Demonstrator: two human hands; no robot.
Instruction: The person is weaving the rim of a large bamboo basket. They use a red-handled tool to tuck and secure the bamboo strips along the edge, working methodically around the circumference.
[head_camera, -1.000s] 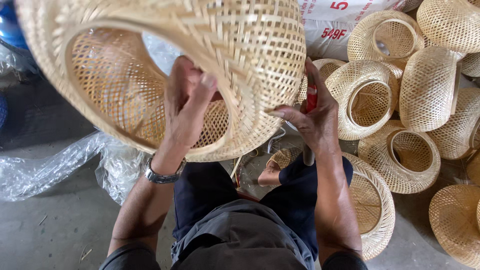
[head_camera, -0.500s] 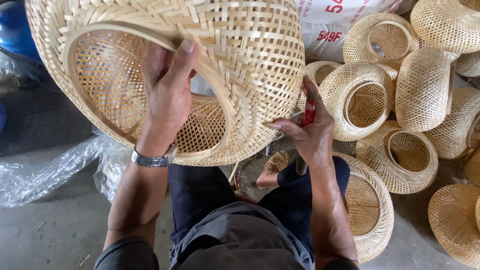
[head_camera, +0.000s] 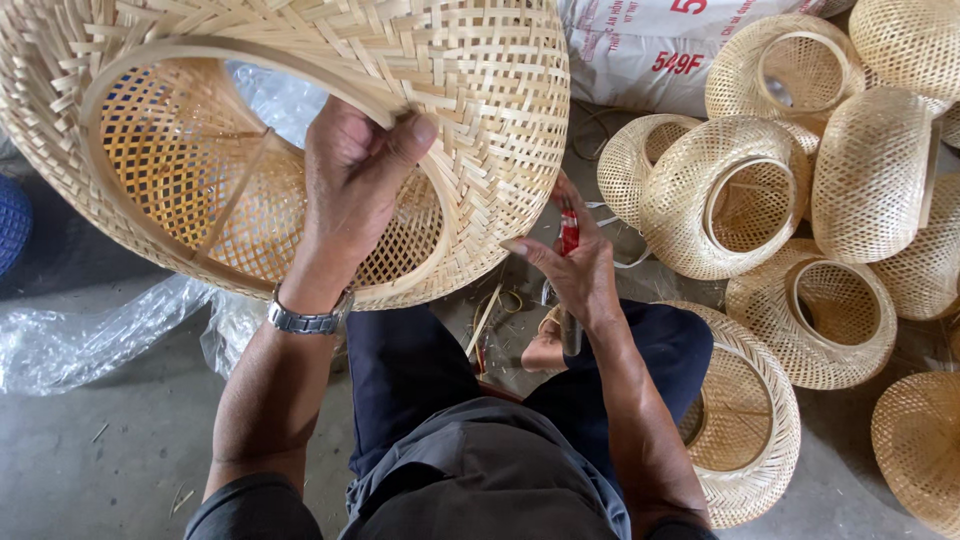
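You sit with your dark-trousered knees apart over the grey concrete floor (head_camera: 90, 450), and a finished woven shade (head_camera: 745, 420) lies just beside your right leg. Your right hand (head_camera: 575, 270) is curled shut around a red-handled tool (head_camera: 569, 232), its index finger stretched out toward the lower edge of the big shade; how the tool's tip stands you cannot tell. Scraps of bamboo strip (head_camera: 487, 318) lie on the floor between your legs.

Your left hand (head_camera: 355, 185), with a metal wristwatch (head_camera: 308, 320) on the wrist, is clamped on the hoop rim of the large woven bamboo shade (head_camera: 470, 110), thumb over the outside of the rim and fingers tucked inside. The shade is held up, tilted, with its open mouth facing you, so the open lattice of its inside shows.

Left of it, crumpled clear plastic sheet (head_camera: 70, 340) lies on the floor. Farther off on the right, more bamboo shades (head_camera: 720, 190) are heaped together, touching one another, and a white printed sack (head_camera: 640, 45) lies behind them.
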